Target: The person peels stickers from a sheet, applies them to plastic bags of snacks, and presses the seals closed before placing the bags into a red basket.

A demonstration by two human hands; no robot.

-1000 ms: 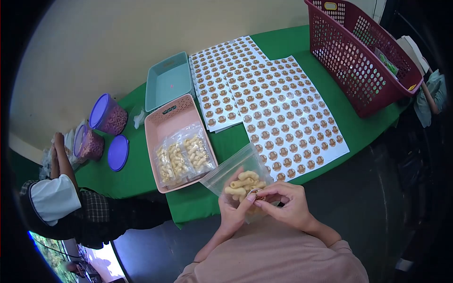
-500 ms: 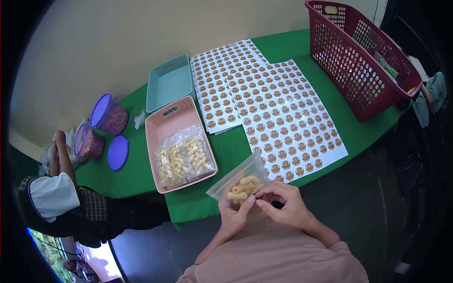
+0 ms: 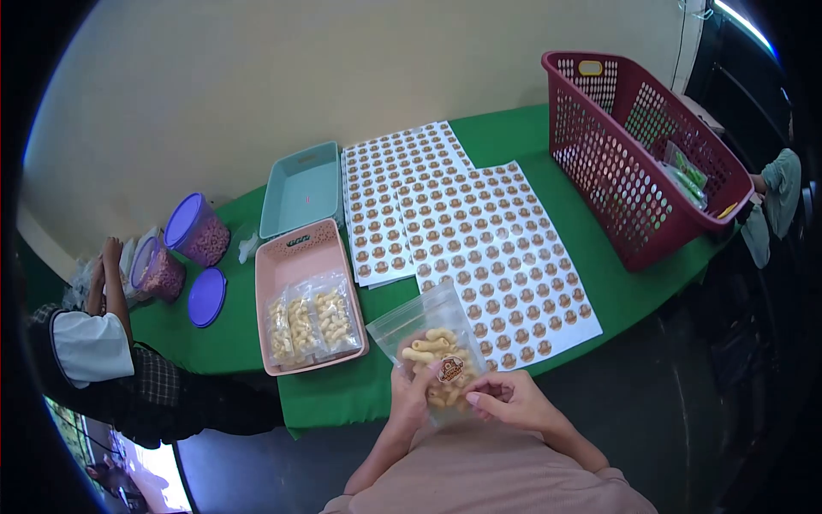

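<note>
A clear zip bag (image 3: 432,338) of pale curled snacks hangs in front of my body, with a round brown sticker (image 3: 450,369) on its front. My left hand (image 3: 413,396) grips the bag's left side, its thumb on the front by the sticker. At the bag's lower right is my right hand (image 3: 505,400), its thumb and index finger pinched together; whether they hold the bag's edge is too small to tell. Just beyond the bag lie white sheets (image 3: 505,265) of the same round stickers. The pink tray (image 3: 295,248) to the left holds several filled bags.
Behind the pink tray sits a teal tray (image 3: 301,193). Purple-lidded tubs (image 3: 199,231) and a loose purple lid (image 3: 207,297) are at the left, near a person (image 3: 94,343). A maroon basket (image 3: 608,171) with green packets stands at the right, with another person's sleeve (image 3: 775,197) beyond.
The bag is now more upright and its front faces me, showing the sticker. My right hand has moved slightly down from the bag's middle. The view has tilted up.
</note>
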